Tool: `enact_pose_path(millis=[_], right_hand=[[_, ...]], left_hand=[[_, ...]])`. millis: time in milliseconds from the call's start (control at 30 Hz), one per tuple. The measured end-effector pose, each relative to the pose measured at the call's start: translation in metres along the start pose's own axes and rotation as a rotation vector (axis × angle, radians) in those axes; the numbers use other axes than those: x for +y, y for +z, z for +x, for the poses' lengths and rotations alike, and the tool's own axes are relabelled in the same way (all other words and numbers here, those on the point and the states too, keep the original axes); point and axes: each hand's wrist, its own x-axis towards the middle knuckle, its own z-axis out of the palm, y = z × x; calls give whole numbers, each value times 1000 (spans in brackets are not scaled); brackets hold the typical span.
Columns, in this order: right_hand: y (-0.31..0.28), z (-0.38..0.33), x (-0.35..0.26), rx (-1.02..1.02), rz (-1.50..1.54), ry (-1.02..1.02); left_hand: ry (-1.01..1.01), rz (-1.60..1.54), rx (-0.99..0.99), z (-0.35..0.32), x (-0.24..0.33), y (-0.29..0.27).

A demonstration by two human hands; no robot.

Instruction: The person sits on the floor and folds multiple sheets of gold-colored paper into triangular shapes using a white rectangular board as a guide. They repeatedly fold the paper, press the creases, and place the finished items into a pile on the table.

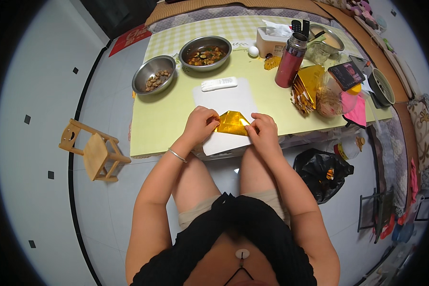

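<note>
A folded sheet of gold foil paper (pixel 232 123) lies on a white board (pixel 226 101) at the near edge of the yellow-green table (pixel 162 119). My left hand (pixel 200 124) pinches the paper's left edge, its fingers curled over it. My right hand (pixel 263 131) pinches the right edge. Both hands press the paper against the board. A metal bangle (pixel 177 155) sits on my left wrist.
Two steel bowls of food (pixel 153 75) (pixel 205 53), a white remote (pixel 219 84), a red flask (pixel 291 60), a stack of gold paper (pixel 309 86), a phone (pixel 346 75) and a tissue box (pixel 271 42) crowd the table. A wooden stool (pixel 94 151) stands left; a black bag (pixel 321 172) lies right.
</note>
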Motion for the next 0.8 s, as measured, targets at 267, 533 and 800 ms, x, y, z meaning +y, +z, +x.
enact_pose_path(millis=[267,533,800], right_hand=[[-10,-1,-16,-88,-246,-349],[-30,-24,-6,-337,-276,-281],[-49,-25,-11,-259,-168,-296]], left_hand=[[355,141,102,-8,4,9],[350,92,71,-43,8,-2],[205,113,250,-71,24,0]])
